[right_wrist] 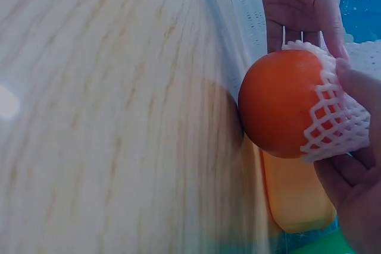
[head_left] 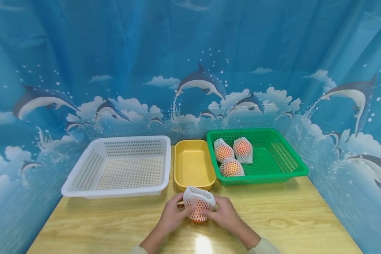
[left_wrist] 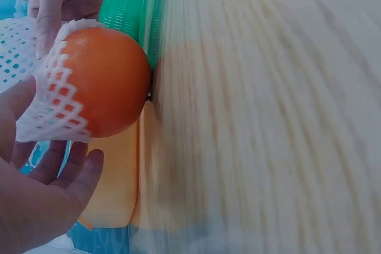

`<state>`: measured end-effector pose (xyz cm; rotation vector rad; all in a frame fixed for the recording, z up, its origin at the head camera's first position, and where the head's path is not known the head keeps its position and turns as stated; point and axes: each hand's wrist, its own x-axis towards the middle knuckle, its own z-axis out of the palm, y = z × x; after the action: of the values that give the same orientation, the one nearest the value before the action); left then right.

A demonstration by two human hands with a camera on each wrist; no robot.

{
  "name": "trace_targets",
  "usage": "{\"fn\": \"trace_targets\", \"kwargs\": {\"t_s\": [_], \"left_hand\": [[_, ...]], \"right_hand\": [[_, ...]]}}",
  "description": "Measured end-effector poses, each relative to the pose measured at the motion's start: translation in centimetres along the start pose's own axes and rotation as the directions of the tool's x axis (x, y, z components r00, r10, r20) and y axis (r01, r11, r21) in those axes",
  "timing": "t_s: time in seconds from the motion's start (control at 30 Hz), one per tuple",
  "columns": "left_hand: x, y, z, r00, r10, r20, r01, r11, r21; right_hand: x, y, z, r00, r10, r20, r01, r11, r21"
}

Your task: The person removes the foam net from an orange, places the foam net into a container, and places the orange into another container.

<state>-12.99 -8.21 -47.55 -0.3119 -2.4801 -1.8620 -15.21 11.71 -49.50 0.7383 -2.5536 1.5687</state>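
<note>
Right, lower centre, left hand [head_left: 171, 216] and right hand [head_left: 223, 213] grip the netted orange [head_left: 197, 206] over the wooden table [head_left: 289, 218], dolphin curtain [head_left: 190, 53] behind.

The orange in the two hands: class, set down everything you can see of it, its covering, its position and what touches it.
The orange is round, smooth and deep orange. A white foam net sleeve with diamond-shaped holes covers about half of it; the other half bulges out bare. The left hand and right hand hold it between them, fingers pinching the sleeve's edge. It sits low over the wooden table, just in front of the yellow tray; whether it touches the tabletop cannot be told.
</note>
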Motion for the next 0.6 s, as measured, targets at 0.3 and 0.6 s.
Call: {"fn": "trace_targets", "kwargs": {"t_s": [0.3, 0.6], "left_hand": [[0.4, -2.1, 0.3, 0.996, 0.031, 0.088, -0.028, 0.999, -0.026], [0.3, -1.8, 0.3, 0.995, 0.030, 0.100, -0.029, 0.999, -0.019]], "right_hand": [[0.1, -2.1, -0.4, 0.995, -0.013, -0.103, 0.018, 0.999, 0.048], [0.0, -2.2, -0.4, 0.986, -0.103, -0.128, 0.105, 0.994, 0.011]]}}
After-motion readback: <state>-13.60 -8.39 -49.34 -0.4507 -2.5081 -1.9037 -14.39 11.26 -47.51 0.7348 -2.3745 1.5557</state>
